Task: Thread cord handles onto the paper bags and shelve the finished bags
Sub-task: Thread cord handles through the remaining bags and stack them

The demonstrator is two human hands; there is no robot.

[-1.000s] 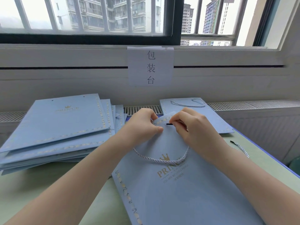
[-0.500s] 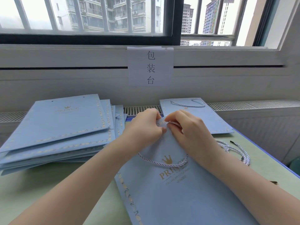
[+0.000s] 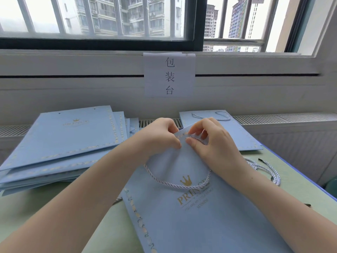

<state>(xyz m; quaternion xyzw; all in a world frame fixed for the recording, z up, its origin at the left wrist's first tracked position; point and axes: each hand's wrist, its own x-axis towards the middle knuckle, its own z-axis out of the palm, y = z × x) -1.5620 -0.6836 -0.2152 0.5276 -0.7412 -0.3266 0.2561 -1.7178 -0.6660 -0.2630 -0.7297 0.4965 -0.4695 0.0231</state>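
Two bare hands work a cord handle at the top edge of a flat pale-blue paper bag (image 3: 209, 221) printed with a gold crown and "PRINCE", lying on a pale green tabletop (image 3: 36, 207).

The left hand (image 3: 158, 137) pinches the bag's upper edge from the left with curled fingers, while the right hand (image 3: 213, 143), just beside it, grips a twisted white cord (image 3: 175, 185) between thumb and fingers at the same edge; the cord's loop hangs slack across the bag face below both wrists, above the crown. To the left sits a fanned stack of matching blue paper bags (image 3: 60, 136); behind the right hand lies another blue bag with a cord handle (image 3: 242, 132). Loose white cords (image 3: 268, 168) rest on the table to the right. A white paper sign (image 3: 169, 74) with black characters hangs below the window.
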